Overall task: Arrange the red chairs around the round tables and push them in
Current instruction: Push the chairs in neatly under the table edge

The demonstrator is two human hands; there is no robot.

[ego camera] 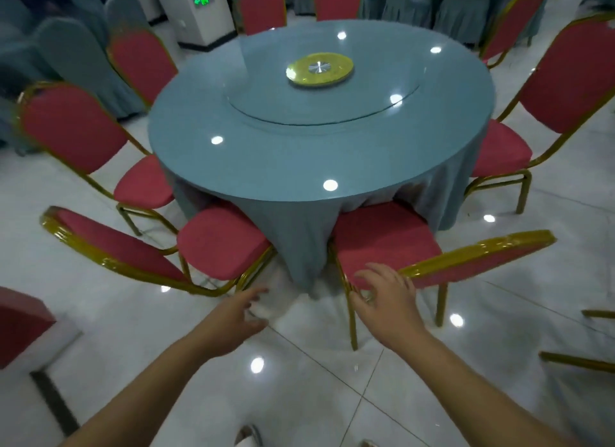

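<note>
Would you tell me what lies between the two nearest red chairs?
In the head view, only the hanging blue tablecloth and bare floor tiles lie between them.

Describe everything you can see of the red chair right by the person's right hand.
The red chair has a padded seat and an arched backrest in red fabric on a gold-coloured metal frame, glossy along the back's rim as if film-wrapped. It stands upright on the tiled floor, facing the round table, with its seat front reaching the hanging blue tablecloth. Two rear legs show. The right hand, fingers spread, is at the backrest's left end; contact cannot be told.
</note>
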